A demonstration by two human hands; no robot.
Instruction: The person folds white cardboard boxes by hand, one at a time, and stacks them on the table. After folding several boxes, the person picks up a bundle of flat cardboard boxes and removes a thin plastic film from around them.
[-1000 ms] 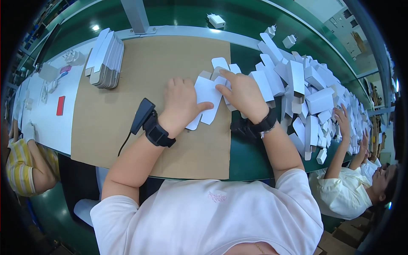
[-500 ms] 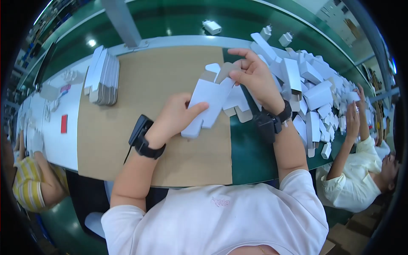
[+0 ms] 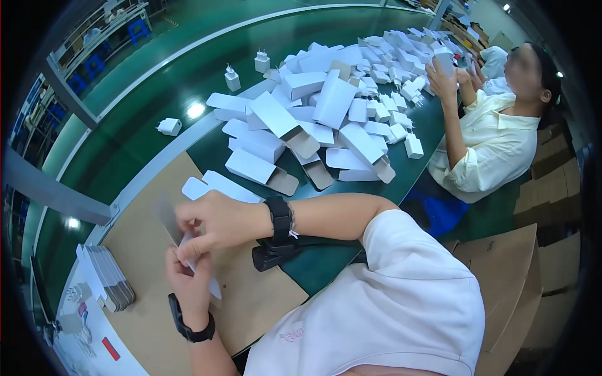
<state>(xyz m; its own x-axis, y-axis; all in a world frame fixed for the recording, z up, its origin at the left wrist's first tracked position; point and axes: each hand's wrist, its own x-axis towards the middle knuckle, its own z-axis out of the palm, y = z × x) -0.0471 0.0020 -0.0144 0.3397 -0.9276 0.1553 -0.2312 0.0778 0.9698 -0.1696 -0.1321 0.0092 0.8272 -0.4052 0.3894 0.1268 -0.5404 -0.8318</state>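
Observation:
Over the brown cardboard sheet [image 3: 141, 250], my left hand [image 3: 188, 288] grips a small white cardboard box [image 3: 215, 289]. Fingers cover most of the box, and its upper flaps are smeared by motion. My right hand [image 3: 222, 219] is closed at the upper end of the same box, thumb and fingers bent against it. Just beyond my right hand lies a white open-ended box [image 3: 219, 187]. Black straps with dark modules sit on both wrists.
A heap of white boxes [image 3: 335, 97] covers the green table, with white plug chargers [image 3: 414, 146] along its right side. Flat cartons [image 3: 105, 279] stand stacked at the left. A metal post [image 3: 56, 185] rises at far left. A co-worker [image 3: 495, 125] handles a white item at right.
The view has swung toward the right, so the heap and the co-worker show more centrally. My hands have drawn closer together around the box, which is now turned more edge-on.

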